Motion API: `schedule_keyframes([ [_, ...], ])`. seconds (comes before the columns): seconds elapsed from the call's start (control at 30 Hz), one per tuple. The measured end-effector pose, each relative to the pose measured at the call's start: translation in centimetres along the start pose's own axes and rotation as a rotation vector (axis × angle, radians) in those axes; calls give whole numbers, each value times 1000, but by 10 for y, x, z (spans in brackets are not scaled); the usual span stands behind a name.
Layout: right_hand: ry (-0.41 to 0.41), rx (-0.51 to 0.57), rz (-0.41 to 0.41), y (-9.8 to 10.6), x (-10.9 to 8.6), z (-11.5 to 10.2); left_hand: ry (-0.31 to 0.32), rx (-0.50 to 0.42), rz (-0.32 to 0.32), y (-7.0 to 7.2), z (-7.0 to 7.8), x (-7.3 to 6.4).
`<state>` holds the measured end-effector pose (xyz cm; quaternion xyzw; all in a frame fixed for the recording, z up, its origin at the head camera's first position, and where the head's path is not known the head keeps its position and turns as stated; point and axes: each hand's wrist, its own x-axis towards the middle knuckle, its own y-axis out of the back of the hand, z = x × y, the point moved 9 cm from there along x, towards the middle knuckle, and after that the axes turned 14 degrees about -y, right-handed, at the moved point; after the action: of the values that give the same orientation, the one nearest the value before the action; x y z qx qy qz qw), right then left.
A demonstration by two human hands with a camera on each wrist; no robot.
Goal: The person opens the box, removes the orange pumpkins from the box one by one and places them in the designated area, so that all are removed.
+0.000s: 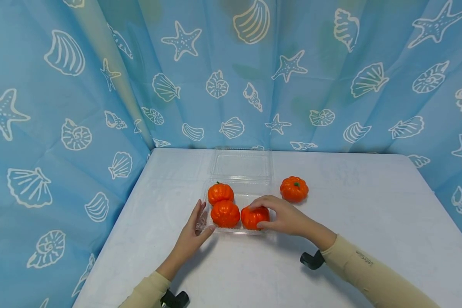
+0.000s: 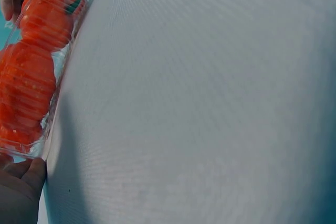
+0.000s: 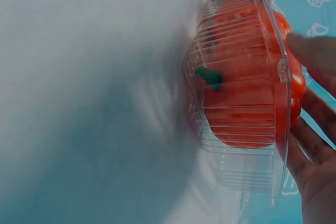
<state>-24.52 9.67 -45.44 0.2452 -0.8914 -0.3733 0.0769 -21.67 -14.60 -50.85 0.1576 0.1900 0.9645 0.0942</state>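
A clear plastic clamshell box (image 1: 236, 231) lies with its lid (image 1: 241, 164) folded back. Two small orange pumpkins, one behind (image 1: 220, 193) and one in front (image 1: 225, 214), fill its left side. My right hand (image 1: 282, 216) grips a third pumpkin (image 1: 255, 218) in the near right part, thumb in front and fingers over the top. Through the box wall, the right wrist view shows this pumpkin's green stem (image 3: 209, 77) turned sideways. My left hand (image 1: 192, 235) touches the box's near left corner, fingers along the side and thumb at the front rim.
Another orange pumpkin (image 1: 294, 189) sits on the white tabletop (image 1: 369, 205), right of the box. A blue curtain (image 1: 223, 64) with shells and starfish rises behind the table and along its left side. Black wrist mounts (image 1: 312, 259) show below both forearms.
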Motion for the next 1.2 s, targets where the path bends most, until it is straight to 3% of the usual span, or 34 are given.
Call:
schedule_keyframes([
  [0.23,-45,-32,-8,1,5,5,-5,0,-1,-1,-1,-1],
  [0.57,-20,-22,17,4,11,1,4,-2,1,0,0,-1],
  [0.83,23,-104,50,5,12,-4,17,-16,0,-1,1,-1],
  [1.07,-51,-164,-4,2,13,-4,11,-19,0,-1,0,-2],
  [1.2,-53,-182,-13,2,13,-5,13,-25,4,-1,0,-1],
])
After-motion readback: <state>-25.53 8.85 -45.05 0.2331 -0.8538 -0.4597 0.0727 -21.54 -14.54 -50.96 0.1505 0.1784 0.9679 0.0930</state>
